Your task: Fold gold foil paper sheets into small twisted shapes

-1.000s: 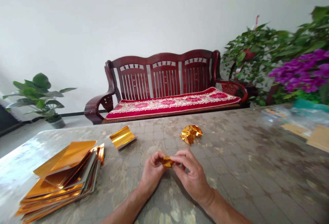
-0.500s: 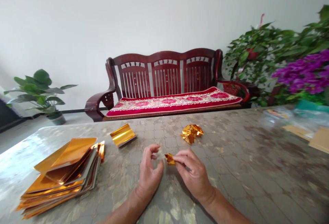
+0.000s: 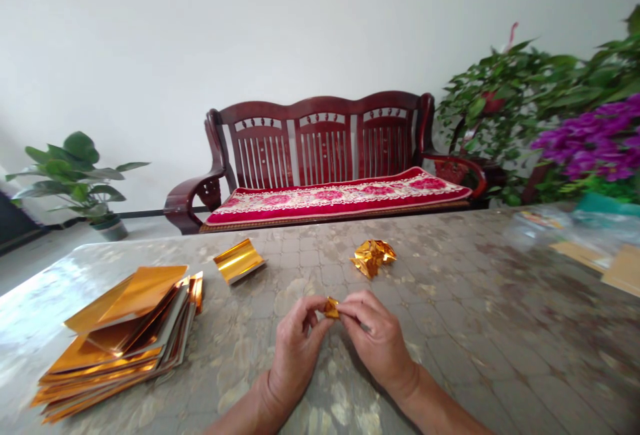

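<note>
A small folded piece of gold foil paper [image 3: 331,308] is pinched between both hands above the table. My left hand [image 3: 299,328] grips its left side with thumb and fingers. On its right side, my right hand [image 3: 375,332] holds it the same way. The fingertips cover much of the piece. Beyond the hands lies a crumpled gold foil bundle [image 3: 373,258]. A single curled gold sheet [image 3: 239,260] rests to the left of it. At the left stands a loose stack of gold foil paper sheets [image 3: 115,348].
The table [image 3: 475,328] has a patterned, glossy cover. Clear plastic bags [image 3: 540,222] and brown cardboard pieces [image 3: 625,268] lie at its right end. Behind stands a dark red wooden bench [image 3: 325,148] with a floral cushion, flanked by a potted plant [image 3: 83,178] and purple flowers [image 3: 595,138].
My left hand has moved right and closed on the left side of the small foil piece. My right hand keeps its hold, almost unmoved.
</note>
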The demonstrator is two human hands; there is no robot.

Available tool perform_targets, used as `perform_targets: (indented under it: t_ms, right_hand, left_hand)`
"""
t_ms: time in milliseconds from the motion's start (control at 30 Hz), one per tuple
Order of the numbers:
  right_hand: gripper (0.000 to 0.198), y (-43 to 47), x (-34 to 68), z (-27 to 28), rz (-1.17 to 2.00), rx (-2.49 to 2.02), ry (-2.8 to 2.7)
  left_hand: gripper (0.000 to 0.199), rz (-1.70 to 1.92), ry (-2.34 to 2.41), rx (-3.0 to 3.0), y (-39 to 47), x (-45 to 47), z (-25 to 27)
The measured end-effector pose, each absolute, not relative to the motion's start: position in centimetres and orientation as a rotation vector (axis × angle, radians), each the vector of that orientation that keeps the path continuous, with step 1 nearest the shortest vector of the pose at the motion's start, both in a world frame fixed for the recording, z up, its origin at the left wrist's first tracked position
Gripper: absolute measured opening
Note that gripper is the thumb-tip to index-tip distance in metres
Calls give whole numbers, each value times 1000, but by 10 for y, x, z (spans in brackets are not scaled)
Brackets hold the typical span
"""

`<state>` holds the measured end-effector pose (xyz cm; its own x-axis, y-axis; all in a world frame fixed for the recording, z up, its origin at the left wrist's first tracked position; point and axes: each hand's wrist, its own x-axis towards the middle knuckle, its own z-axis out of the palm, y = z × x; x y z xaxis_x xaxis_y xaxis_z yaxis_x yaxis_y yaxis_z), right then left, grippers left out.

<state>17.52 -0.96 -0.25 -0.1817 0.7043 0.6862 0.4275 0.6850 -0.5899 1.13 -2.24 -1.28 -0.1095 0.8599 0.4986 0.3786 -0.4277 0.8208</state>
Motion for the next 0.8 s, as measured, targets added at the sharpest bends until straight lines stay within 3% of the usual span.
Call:
perform_targets:
  t_ms: [200, 800]
  right_hand:
    - [21, -12, 175, -1, 267, -925, -1877]
    - [10, -17, 177, 5, 10, -943, -1925]
  left_hand:
    - [3, 1472, 1332, 1756, -21, 8, -10]
    - [9, 1420, 1380, 1503, -18, 11, -10]
